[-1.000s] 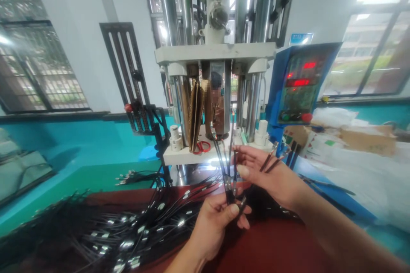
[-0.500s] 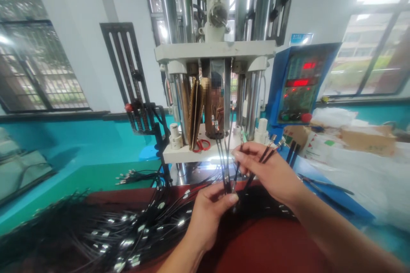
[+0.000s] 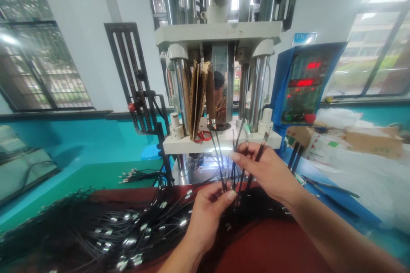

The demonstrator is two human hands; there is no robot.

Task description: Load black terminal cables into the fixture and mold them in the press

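Observation:
Thin black cables (image 3: 219, 153) with metal end terminals stand up from my left hand (image 3: 209, 209), whose thumb and fingers pinch them low down. To the upper right, my right hand (image 3: 264, 170) is closed on more black cables (image 3: 255, 162), some running between its fingers with metal terminals above the knuckles. Its thumb and forefinger pinch by a thin cable beside the left hand's bunch. Over the red work surface (image 3: 265, 243) lies a large heap of similar black cables (image 3: 128, 226) with shiny metal pieces, spreading to the left. The lower ends of the held cables are lost in the dark heap.
Straight ahead stands a press machine (image 3: 221, 32) with metal columns. Folded cardboard (image 3: 199, 102) and red-handled scissors (image 3: 203, 136) rest on its lower plate. A blue control box (image 3: 304, 85) with red displays is at right, above pliers (image 3: 323, 187) and white plastic bags (image 3: 368, 187).
The view has tilted and shifted slightly, so the press sits a bit higher. My right hand's cables have shifted, and the cables between the hands stand closer together. Both hands keep hold.

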